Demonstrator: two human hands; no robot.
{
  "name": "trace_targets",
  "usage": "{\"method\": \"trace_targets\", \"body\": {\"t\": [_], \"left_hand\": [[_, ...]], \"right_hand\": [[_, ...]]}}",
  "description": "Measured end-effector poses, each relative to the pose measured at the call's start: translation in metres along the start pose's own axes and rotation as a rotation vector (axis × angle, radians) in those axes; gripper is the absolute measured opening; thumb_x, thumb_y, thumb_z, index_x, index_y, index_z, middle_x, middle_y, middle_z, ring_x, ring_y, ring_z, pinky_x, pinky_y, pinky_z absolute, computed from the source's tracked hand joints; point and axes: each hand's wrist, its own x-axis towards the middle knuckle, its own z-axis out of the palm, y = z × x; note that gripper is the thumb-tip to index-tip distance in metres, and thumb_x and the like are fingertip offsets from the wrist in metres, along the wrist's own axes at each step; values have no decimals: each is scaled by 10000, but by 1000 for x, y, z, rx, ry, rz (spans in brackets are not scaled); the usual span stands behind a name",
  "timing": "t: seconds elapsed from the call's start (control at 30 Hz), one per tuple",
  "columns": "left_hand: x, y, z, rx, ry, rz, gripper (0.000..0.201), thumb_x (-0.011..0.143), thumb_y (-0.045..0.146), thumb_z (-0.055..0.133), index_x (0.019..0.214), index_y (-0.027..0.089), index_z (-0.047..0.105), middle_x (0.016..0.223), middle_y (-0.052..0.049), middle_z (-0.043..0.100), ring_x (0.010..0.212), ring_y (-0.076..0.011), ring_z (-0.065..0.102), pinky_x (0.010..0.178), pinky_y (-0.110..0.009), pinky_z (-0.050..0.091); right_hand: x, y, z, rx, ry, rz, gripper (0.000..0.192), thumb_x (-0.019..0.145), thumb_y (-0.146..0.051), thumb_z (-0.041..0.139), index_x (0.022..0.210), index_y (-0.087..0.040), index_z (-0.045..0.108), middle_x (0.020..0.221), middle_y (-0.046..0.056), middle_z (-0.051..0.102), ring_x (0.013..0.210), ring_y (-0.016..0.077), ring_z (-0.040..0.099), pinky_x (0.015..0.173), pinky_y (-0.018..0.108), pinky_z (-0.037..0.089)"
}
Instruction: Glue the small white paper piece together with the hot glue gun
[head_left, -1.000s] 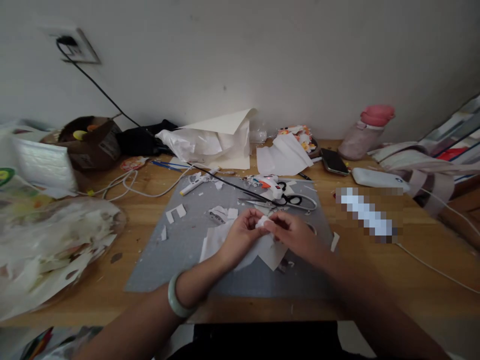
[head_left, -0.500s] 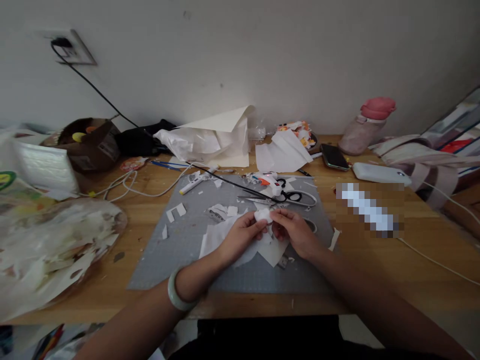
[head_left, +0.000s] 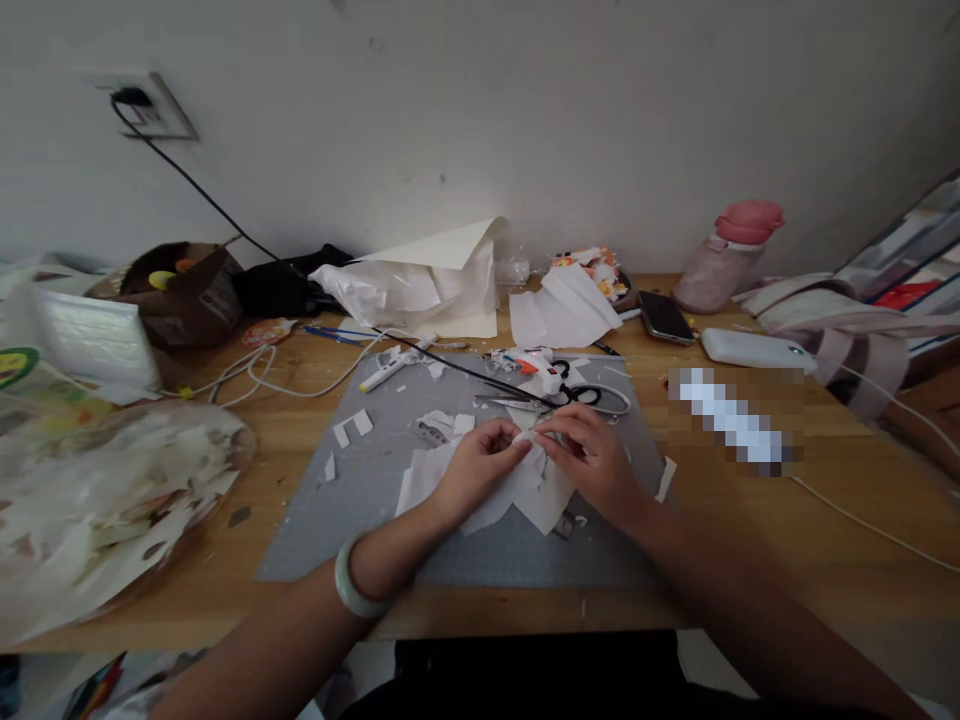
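My left hand (head_left: pixel 480 462) and my right hand (head_left: pixel 586 455) meet over a grey cutting mat (head_left: pixel 360 500), fingertips pinched together on a small white paper piece (head_left: pixel 527 437). Most of that piece is hidden by my fingers. Larger white paper sheets (head_left: pixel 536 495) lie on the mat under both hands. A pale green bangle (head_left: pixel 350 588) sits on my left wrist. Just beyond my fingers lie black-handled scissors (head_left: pixel 577 397) and a white glue gun (head_left: pixel 541 368) with its black cord.
Paper scraps (head_left: pixel 351 427) dot the mat's left part. A plastic bag of paper waste (head_left: pixel 97 500) fills the left. At the back are crumpled white paper (head_left: pixel 420 280), a phone (head_left: pixel 664 317), a pink bottle (head_left: pixel 724 258), a white power bank (head_left: pixel 754 351), cables (head_left: pixel 285 375).
Both hands have lowered a little and closed tighter around the small white piece, which showed more clearly half a second ago. The view has shifted slightly.
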Motion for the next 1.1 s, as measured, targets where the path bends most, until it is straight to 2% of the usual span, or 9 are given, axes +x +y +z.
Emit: {"method": "trace_targets", "body": {"t": [0.13,0.3,0.47,0.6,0.7,0.8,0.93,1.1], "left_hand": [[-1,0,1,62,-18,10,284,675,437,622,701,168,537,602,44,479,558,-88,394,537,-220,294],[-1,0,-2,145,3,30,264,671,421,620,699,164,565,572,45,468,540,-90,383,521,-223,281],[-2,1,-4,187,6,44,246,675,407,619,687,164,579,573,38,488,545,-93,403,529,-227,303],[-3,2,-1,118,25,49,243,684,403,618,732,166,584,633,23,528,595,-104,454,568,-233,342],[-3,2,2,-36,-45,10,263,664,399,640,775,179,550,676,18,567,627,-114,505,614,-245,390],[-3,0,3,-86,-87,-28,256,673,397,639,755,186,520,607,29,563,591,-114,513,618,-249,401],[-1,0,1,-52,-57,-39,222,669,373,633,737,189,529,551,43,540,552,-113,498,592,-242,387],[0,1,0,13,-21,-18,197,650,349,627,733,183,563,573,35,533,558,-115,480,576,-242,375]], "right_hand": [[1,-1,0,-32,-30,-48,145,855,-303,558,855,-217,674,824,35,600,654,121,538,545,247,423],[2,1,0,-17,-84,-27,147,849,-299,563,813,-202,667,793,37,618,654,127,545,542,248,416],[4,-2,0,51,-141,54,201,843,-303,547,692,-191,619,684,16,572,624,129,524,548,252,405],[2,-3,5,119,-79,143,246,826,-317,544,614,-192,551,620,-7,512,596,124,495,546,249,395],[-1,-1,10,115,8,191,206,824,-319,527,663,-195,558,649,-3,533,626,129,513,570,247,412],[-2,2,10,46,36,197,157,821,-322,530,739,-197,578,693,1,544,591,118,490,539,240,409],[-1,3,4,-69,34,90,172,822,-310,561,949,-214,624,853,29,563,563,105,451,529,255,409],[0,4,-1,-96,-41,20,153,852,-306,539,870,-230,671,875,45,583,699,141,540,586,273,437]]}}
